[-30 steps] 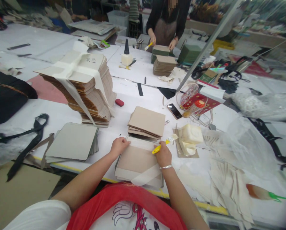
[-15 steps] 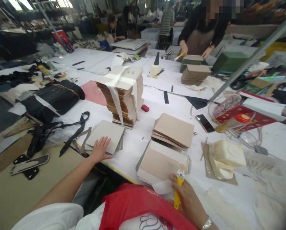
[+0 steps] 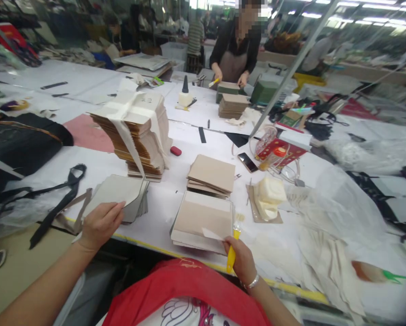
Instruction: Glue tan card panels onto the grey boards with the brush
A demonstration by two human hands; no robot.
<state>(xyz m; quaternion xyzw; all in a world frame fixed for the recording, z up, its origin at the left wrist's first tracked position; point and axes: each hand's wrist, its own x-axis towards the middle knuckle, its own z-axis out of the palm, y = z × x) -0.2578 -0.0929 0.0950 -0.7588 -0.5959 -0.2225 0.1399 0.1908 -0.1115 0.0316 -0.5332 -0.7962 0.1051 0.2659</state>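
My left hand (image 3: 103, 224) is closed on the near corner of the top grey board (image 3: 113, 192) of a low stack, and that board looks slightly bent. In my right hand (image 3: 242, 258) is a paintbrush (image 3: 233, 253) with a yellow handle, its pale bristles pointing away from me. The fingers of that hand are also at the edge of a thin white sheet (image 3: 214, 234), which curls over a stack of boards with a beige panel (image 3: 198, 217) on top. Whether they pinch the sheet I cannot tell. Behind lies a pile of beige boards (image 3: 211, 172).
A tall strapped bundle of boards (image 3: 138, 136) stands behind the left stack. To the right are a block-shaped cream tub (image 3: 271, 190), a phone (image 3: 248, 162) and a red box (image 3: 287, 147). A metal pole (image 3: 291, 72) slants across. A co-worker (image 3: 233, 54) stands opposite, brush in hand.
My left hand, spread flat on the grey boards before, now grips the top one's near corner. My right hand still holds the brush; the white sheet's corner has risen. The view has swung right.
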